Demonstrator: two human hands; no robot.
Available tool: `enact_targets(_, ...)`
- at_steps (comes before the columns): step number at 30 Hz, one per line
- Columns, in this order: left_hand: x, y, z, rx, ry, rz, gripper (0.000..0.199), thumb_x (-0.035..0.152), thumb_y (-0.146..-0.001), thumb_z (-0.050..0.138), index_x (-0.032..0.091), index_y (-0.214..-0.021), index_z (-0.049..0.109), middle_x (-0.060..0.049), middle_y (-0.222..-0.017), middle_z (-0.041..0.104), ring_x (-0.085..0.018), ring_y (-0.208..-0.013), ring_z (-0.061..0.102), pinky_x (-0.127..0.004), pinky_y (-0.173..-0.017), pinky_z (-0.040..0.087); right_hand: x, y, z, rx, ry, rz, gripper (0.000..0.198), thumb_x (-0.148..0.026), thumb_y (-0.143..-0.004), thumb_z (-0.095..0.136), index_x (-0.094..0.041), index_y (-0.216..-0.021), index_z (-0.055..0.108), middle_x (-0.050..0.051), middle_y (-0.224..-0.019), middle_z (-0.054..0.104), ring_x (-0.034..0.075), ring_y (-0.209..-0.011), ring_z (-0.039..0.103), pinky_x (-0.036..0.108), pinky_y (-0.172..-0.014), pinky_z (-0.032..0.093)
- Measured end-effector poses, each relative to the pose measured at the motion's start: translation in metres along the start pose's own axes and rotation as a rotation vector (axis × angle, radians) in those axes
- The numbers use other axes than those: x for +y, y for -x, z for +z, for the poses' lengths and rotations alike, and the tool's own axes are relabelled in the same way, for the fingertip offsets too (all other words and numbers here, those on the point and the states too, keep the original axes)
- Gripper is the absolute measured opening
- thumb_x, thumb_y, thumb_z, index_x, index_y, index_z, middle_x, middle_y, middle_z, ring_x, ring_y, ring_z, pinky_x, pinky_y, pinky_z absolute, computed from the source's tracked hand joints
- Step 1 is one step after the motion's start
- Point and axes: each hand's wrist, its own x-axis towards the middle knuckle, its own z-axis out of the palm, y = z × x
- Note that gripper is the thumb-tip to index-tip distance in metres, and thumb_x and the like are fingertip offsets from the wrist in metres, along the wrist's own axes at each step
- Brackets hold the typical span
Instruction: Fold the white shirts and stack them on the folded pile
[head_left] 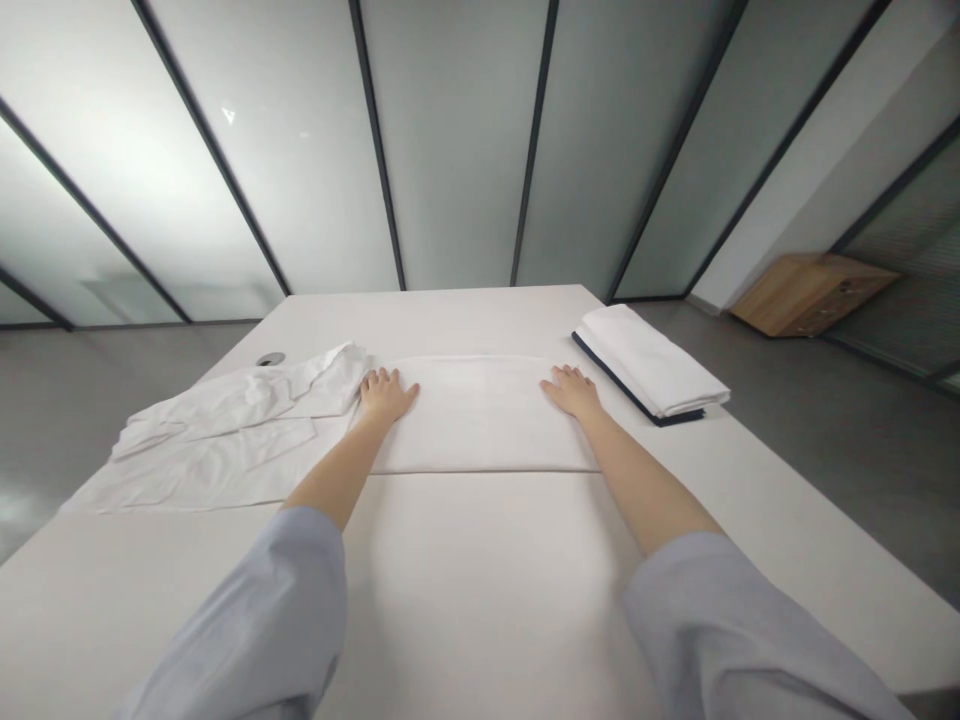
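A white cloth point(480, 420), folded into a long flat rectangle, lies across the middle of the table. My left hand point(386, 394) rests on its left end with the fingers spread. On the right end, my right hand point(573, 391) lies flat, fingers apart. Beside my left hand is a crumpled white garment point(240, 430), loosely spread toward the table's left edge. To the right of my right hand sits a neatly folded white cloth point(649, 358) on top of a dark folded cloth point(615, 382), which shows only as a rim.
All the cloths lie on a white table point(487, 580). A round grey cable hole cover point(271, 359) is set in it at the far left. Behind stands a frosted glass partition point(457, 140) with dark frames. A wooden cabinet point(810, 290) stands on the floor at the right.
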Motion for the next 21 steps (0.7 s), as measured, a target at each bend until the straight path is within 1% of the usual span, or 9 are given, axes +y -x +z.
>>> enact_targets(2,0.009,0.015,-0.007,0.080,-0.029,0.079,0.062,0.049,-0.091,0.038,0.013,-0.140,0.045,-0.018,-0.150,0.039,-0.033,-0.141,0.029,-0.050,-0.116,0.017,-0.003,0.001,0.000,0.006,0.007,-0.006,0.056,-0.047,-0.095,0.033,-0.014,-0.138,0.048,0.019,-0.145,0.044,0.032,-0.135,0.035,0.048,-0.105,0.031)
enact_targets(4,0.023,0.035,-0.014,0.074,-0.017,0.169,0.057,0.046,-0.091,0.039,0.016,-0.139,0.046,-0.015,-0.150,0.040,-0.030,-0.142,0.028,-0.049,-0.117,0.014,-0.006,0.002,-0.001,0.005,0.006,-0.007,0.055,-0.046,-0.094,0.034,-0.014,-0.136,0.049,0.019,-0.143,0.046,0.032,-0.134,0.037,0.048,-0.104,0.032)
enact_targets(7,0.048,0.067,-0.018,-0.066,0.057,0.219,0.062,0.058,-0.090,0.036,0.021,-0.138,0.048,-0.013,-0.150,0.040,-0.032,-0.141,0.029,-0.055,-0.115,0.019,-0.009,0.003,-0.002,0.019,-0.004,0.003,0.055,-0.046,-0.094,0.035,-0.013,-0.134,0.051,0.019,-0.142,0.047,0.031,-0.133,0.039,0.047,-0.104,0.032)
enact_targets(9,0.061,0.083,-0.014,-0.156,0.088,0.229,0.070,0.066,-0.089,0.030,0.021,-0.140,0.046,-0.014,-0.153,0.036,-0.036,-0.142,0.027,-0.062,-0.111,0.020,-0.009,0.004,-0.003,0.050,0.007,0.020,0.056,-0.047,-0.093,0.037,-0.012,-0.133,0.053,0.019,-0.142,0.048,0.033,-0.134,0.036,0.046,-0.106,0.030)
enact_targets(10,0.066,0.088,-0.011,-0.181,0.092,0.223,0.073,0.068,-0.088,0.028,0.021,-0.142,0.044,-0.015,-0.155,0.032,-0.038,-0.142,0.025,-0.064,-0.110,0.020,-0.009,0.004,-0.004,0.071,0.020,0.028,0.056,-0.047,-0.092,0.039,-0.012,-0.133,0.053,0.018,-0.142,0.048,0.033,-0.136,0.034,0.047,-0.107,0.028)
enact_targets(13,0.074,0.085,-0.002,-0.192,0.080,0.197,0.079,0.069,-0.087,0.025,0.019,-0.148,0.035,-0.017,-0.158,0.023,-0.039,-0.144,0.018,-0.067,-0.110,0.018,-0.018,0.006,-0.012,0.127,0.057,0.019,0.055,-0.042,-0.091,0.043,-0.012,-0.136,0.050,0.018,-0.144,0.046,0.035,-0.139,0.028,0.049,-0.110,0.023)
enact_targets(15,0.077,0.074,-0.001,-0.188,0.066,0.195,0.080,0.068,-0.087,0.025,0.017,-0.149,0.032,-0.018,-0.158,0.021,-0.039,-0.145,0.016,-0.066,-0.111,0.016,-0.036,0.010,-0.020,0.140,0.055,-0.032,0.054,-0.039,-0.091,0.043,-0.012,-0.138,0.048,0.017,-0.146,0.044,0.035,-0.140,0.027,0.049,-0.111,0.022)
enact_targets(19,0.089,0.052,-0.006,-0.253,0.031,0.164,0.079,0.062,-0.085,0.037,0.010,-0.145,0.038,-0.023,-0.155,0.026,-0.040,-0.145,0.016,-0.062,-0.112,0.018,-0.095,0.033,-0.027,0.095,-0.023,-0.204,0.052,-0.041,-0.091,0.044,-0.017,-0.136,0.051,0.013,-0.149,0.042,0.032,-0.141,0.027,0.046,-0.113,0.022)
enact_targets(21,0.097,0.052,-0.006,-0.225,0.036,0.189,0.070,0.052,-0.088,0.038,0.009,-0.144,0.040,-0.022,-0.154,0.029,-0.037,-0.145,0.017,-0.058,-0.113,0.019,-0.124,0.050,-0.021,0.031,-0.074,-0.255,0.050,-0.043,-0.092,0.043,-0.020,-0.135,0.053,0.011,-0.148,0.044,0.031,-0.141,0.027,0.044,-0.112,0.025)
